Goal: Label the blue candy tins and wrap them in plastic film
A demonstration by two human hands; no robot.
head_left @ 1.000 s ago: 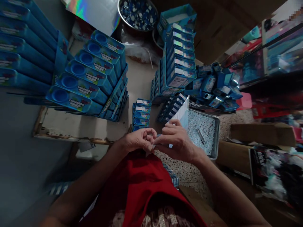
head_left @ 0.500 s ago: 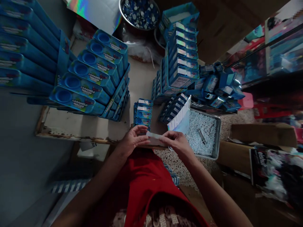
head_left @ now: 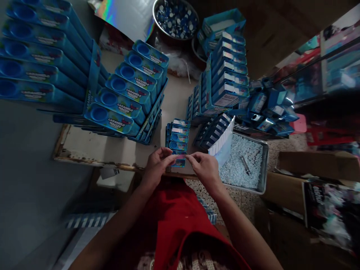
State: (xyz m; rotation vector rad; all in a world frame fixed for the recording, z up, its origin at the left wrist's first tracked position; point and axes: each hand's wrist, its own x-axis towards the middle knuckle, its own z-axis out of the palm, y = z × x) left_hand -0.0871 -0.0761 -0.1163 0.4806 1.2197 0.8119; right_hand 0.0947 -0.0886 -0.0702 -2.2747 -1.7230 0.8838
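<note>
From my remote view, the fingers of the right hand [head_left: 206,168] were pinched closed on one end of a small, slim strip [head_left: 181,156]. The fingers of the left hand [head_left: 155,165] were partly curled at its other end, thumb reaching along it; I couldn't tell whether they gripped it. The strip looked pale with a pinkish tint, thin and roughly level, too small and dim for me to read any marking. It was at the lower centre of the frame, over the near end of a short row of small blue boxes [head_left: 179,137] on the pale surface [head_left: 174,92].

Farther out, I saw large blue display boxes [head_left: 119,88] at upper left, more blue cartons [head_left: 229,71] right of top centre, and a metal bowl [head_left: 155,11] of blue and white pieces at the top. Right of centre, a metal tray [head_left: 265,165] held pale beads and a dark, slender tool [head_left: 245,165].
</note>
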